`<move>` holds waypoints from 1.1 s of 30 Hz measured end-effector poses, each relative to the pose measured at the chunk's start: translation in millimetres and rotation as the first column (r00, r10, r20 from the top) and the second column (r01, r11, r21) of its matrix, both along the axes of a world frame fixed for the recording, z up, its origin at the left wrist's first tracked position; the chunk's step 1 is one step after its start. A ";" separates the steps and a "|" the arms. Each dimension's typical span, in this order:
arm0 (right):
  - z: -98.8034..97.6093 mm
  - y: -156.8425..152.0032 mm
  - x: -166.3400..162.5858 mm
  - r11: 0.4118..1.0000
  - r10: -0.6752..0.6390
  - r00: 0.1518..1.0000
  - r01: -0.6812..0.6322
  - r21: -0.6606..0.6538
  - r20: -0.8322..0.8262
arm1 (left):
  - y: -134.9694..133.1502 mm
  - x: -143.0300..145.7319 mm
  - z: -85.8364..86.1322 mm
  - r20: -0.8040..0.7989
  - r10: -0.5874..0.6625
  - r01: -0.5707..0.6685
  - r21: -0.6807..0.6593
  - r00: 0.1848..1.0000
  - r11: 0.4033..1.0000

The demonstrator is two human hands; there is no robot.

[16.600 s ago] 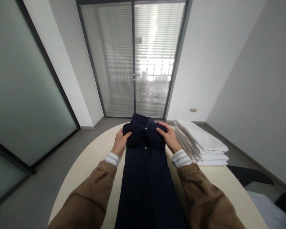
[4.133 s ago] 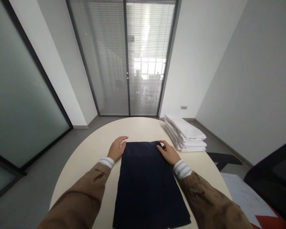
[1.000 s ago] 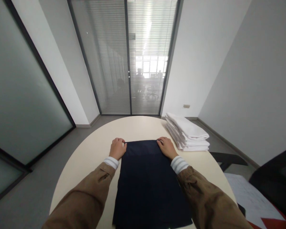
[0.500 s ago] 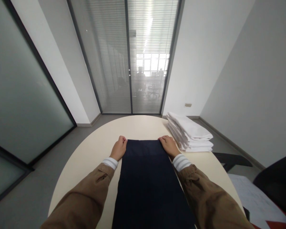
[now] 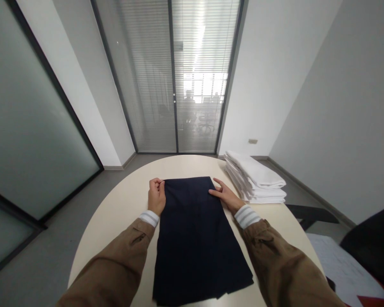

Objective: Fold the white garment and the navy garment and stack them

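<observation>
A dark navy piece of cloth, long and folded flat, lies on the round cream table. Its near edge is uneven, with a small notch toward the right. My left hand pinches the far left corner between thumb and fingers. Over at the far right corner, my right hand has its fingers apart, with a fingertip resting on the cloth's side edge. What kind of garment or cloth it is, I cannot tell.
A stack of folded white cloths stands at the table's right rear. Beyond the right edge are a black chair and a white surface with papers. Glass doors with blinds close off the back.
The navy cloth has shifted away from me, so its near edge now shows on the table. My left hand moved slightly left and outward with its corner; my right hand's fingers have spread.
</observation>
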State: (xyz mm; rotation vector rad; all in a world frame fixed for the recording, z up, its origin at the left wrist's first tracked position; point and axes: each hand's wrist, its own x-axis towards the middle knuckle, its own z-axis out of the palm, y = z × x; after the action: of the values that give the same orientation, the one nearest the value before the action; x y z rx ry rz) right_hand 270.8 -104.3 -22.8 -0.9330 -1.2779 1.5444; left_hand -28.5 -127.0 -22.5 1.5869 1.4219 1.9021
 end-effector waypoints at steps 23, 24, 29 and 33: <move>1.8 -6.4 6.0 0.999 -0.044 0.994 0.043 -0.016 -0.096 | -5.8 16.8 -12.8 0.352 -0.424 0.523 -0.263 0.835 0.811; 2.9 -9.9 6.0 0.999 0.007 0.994 -0.011 -0.039 -0.108 | -4.6 15.9 -13.3 0.334 -0.406 0.497 -0.260 0.850 0.828; 4.6 -14.9 13.3 0.986 0.154 0.982 -0.160 -0.051 -0.106 | -5.1 9.3 -13.0 0.364 -0.485 0.588 -0.270 0.795 0.762; 2.4 -12.4 19.7 0.985 0.158 0.985 -0.161 -0.054 -0.065 | -11.2 6.3 -9.8 0.409 -0.641 0.759 -0.292 0.649 0.582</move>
State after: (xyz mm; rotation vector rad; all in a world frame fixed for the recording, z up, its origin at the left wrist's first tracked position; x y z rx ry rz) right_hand 290.5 -116.7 -20.4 -0.8303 -1.2958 1.7302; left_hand -22.3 -138.2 -32.3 1.3150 0.8066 1.1342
